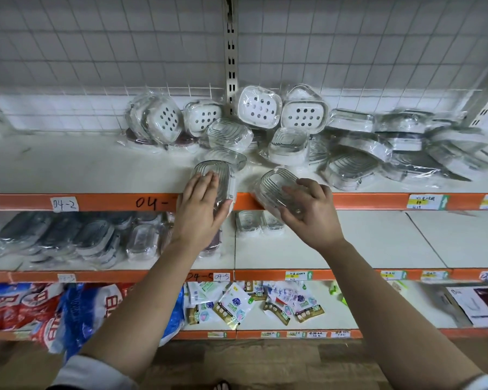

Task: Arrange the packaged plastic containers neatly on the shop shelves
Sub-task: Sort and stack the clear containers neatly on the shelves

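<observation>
A wire grid point(96, 52) backs the shelving. Below it, the top shelf point(68, 164) is white, with an orange rail point(364, 201) along its front edge. The middle shelf point(350, 240) sits under that.

Across the centre and right of the top shelf sprawls a pile point(350, 142) of wrapped containers. Some are white with holes, some are clear and ribbed, and several lean on the grid or on each other. On the bottom shelf at the left lie red and blue bags point(40, 308). A row of dark containers point(68, 237) fills the left of the middle shelf, overlapping one another. Small sachets point(231, 305) are scattered on the bottom shelf (mostly gold and white).

The left hand point(202, 204) lies on the left container point(209, 171) with its fingers flat on top and its thumb curled round the near edge. That container sits at the front of the top shelf and overhangs the rail. The right hand point(313, 209) grips the right container point(273, 182), fingers curled over its clear lid. It is tilted at the rail, just beside the other. A paper label point(64, 204) on the rail reads 04-2.
</observation>
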The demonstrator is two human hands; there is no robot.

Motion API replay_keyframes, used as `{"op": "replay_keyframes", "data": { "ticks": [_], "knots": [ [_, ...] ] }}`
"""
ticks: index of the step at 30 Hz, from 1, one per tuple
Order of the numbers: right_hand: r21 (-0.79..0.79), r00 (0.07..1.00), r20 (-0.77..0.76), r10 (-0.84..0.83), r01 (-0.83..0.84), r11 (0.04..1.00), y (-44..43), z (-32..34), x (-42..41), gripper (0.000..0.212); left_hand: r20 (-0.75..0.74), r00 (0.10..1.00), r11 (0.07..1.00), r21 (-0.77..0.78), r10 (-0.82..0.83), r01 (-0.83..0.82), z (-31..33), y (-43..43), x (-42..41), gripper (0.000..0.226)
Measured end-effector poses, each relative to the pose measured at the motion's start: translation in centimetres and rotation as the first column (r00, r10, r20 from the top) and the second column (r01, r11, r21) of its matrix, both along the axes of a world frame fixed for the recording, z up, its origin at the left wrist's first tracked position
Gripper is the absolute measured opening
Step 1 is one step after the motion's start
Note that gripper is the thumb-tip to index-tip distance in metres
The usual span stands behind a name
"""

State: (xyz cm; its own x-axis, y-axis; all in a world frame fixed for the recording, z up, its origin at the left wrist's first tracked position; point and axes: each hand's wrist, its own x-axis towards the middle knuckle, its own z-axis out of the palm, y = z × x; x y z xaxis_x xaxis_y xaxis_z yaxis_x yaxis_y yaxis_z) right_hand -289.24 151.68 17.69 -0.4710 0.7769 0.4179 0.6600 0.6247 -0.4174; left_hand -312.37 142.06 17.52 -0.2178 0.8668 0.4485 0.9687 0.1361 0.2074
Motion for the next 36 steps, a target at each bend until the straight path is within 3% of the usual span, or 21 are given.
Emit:
{"op": "replay_keyframes", "data": {
  "ticks": [11, 19, 33, 36],
  "knots": [
    [0.019, 0.997, -0.07, -0.041, 0.043, 0.999, -4.1, -1.6, 4.9, 0.041, 0.017, 1.0, 0.999, -0.036, 0.005, -0.005, -2.0, -4.9, 6.7, 0.07],
    [-0.023, 0.985, -0.152, -0.079, 0.077, 0.997, -6.3, -6.8, 7.0, 0.042, 0.073, 0.997, 0.994, -0.101, -0.032, 0.039, -6.2, -6.3, 9.3, 0.063],
    [-0.298, 0.978, 0.07, -0.196, 0.208, 0.932, -0.7, -21.9, 4.1, 0.046, 0.187, 0.982, 0.966, -0.251, -0.008, 0.056, -22.2, 1.9, 7.1, 0.06],
    [-0.311, 0.968, 0.066, -0.243, 0.252, 0.916, 0.9, -24.7, 3.2, 0.037, 0.221, 0.975, 0.952, -0.3, 0.005, 0.064, -25.7, 4.8, 6.5, 0.061]
  ]
}}
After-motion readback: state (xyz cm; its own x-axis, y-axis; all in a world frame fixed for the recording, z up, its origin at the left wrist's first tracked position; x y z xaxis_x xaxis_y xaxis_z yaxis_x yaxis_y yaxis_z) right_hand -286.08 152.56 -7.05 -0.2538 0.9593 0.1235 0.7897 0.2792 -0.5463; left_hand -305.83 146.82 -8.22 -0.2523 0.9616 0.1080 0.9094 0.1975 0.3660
